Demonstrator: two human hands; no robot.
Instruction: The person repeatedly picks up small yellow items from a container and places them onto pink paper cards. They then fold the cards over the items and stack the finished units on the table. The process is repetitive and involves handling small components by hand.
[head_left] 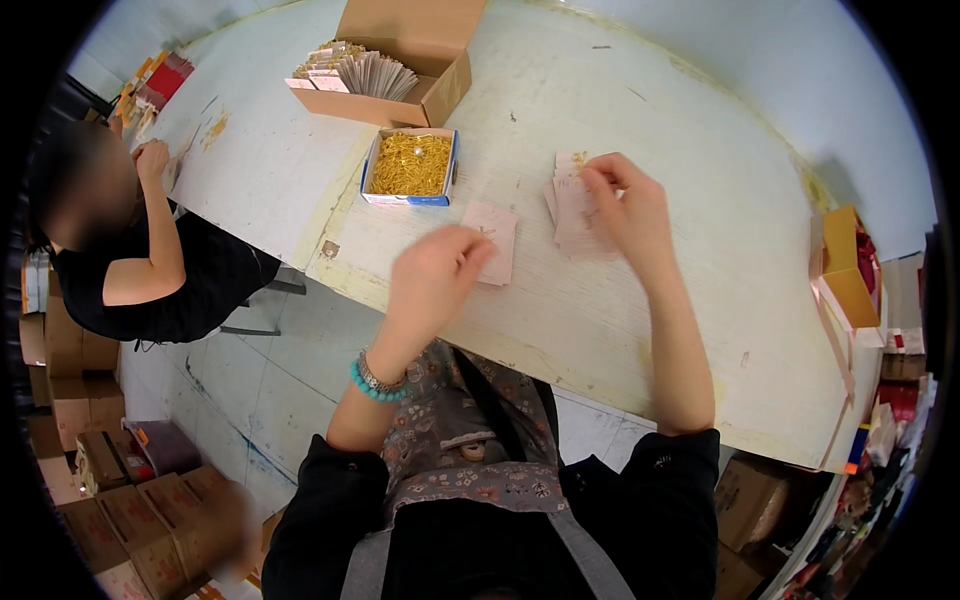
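My left hand [432,278] is closed, thumb and fingertips pinched together over a pale pink card [506,246] on the table. What the pinch holds, if anything, is too small to make out. Around that wrist are a turquoise bead bracelet and a silver one. My right hand [632,205] is also closed in a pinch, just above a loose pile of pale pink cards [573,218]. Bits of gold show at the pile's far edge, beside those fingertips. Beyond my left hand stands a small blue-and-white box [411,168] full of tiny gold pins.
An open brown carton [437,92] with rows of upright cards [375,76] stands at the far side. Another person [150,230] works at the table's left end. At the right edge sits an open yellow-brown box [850,265]. Stacked cartons [150,520] fill the lower left floor.
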